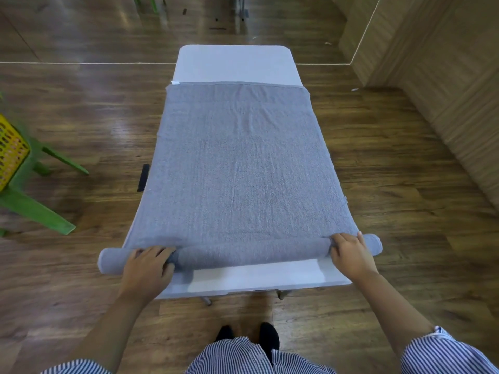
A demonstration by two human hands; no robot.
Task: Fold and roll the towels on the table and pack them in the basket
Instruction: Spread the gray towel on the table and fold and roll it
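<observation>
Grey towel (237, 163), one, on one white table (235, 63); left hand (147, 268) and right hand (351, 255), fingers curled over its roll.

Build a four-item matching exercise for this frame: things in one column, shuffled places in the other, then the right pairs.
Things:
1. grey towel
2. left hand
3. right hand
4. yellow basket

Places:
A. on the roll near its right end
B. at the left edge of the view, on a green stool
C. spread along the white table, near end rolled
D. on the roll near its left end

Pairs: 1-C, 2-D, 3-A, 4-B
</observation>
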